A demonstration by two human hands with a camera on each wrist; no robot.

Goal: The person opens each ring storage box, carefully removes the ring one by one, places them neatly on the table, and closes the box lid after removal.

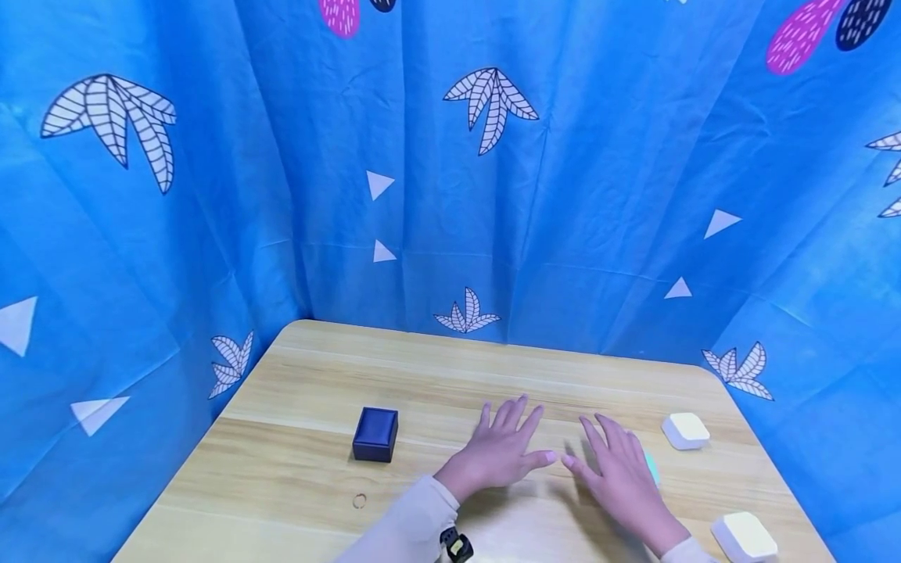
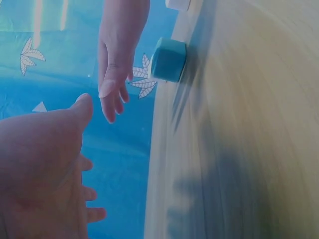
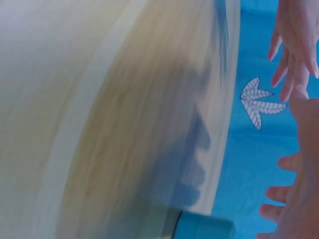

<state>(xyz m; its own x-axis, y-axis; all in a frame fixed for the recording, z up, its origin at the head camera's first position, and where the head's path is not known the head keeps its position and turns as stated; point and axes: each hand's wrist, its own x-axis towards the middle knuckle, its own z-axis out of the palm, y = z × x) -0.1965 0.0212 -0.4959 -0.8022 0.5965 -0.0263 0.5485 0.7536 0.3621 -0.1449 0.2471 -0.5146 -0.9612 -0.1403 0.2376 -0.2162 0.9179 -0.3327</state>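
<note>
Both hands hover over the wooden table with fingers spread and nothing held. My left hand is near the table's middle, its thumb pointing at the other thumb. To its right, my right hand partly covers a teal block in the head view; the left wrist view shows that teal block more fully, standing on the table. Left of the left hand sits a dark blue, closed ring box. A thin ring lies on the wood in front of the box.
Two white rounded blocks stand at the right: one farther back, one nearer the front. A blue patterned curtain hangs behind and along both sides of the wooden table. A dark strap circles the left wrist.
</note>
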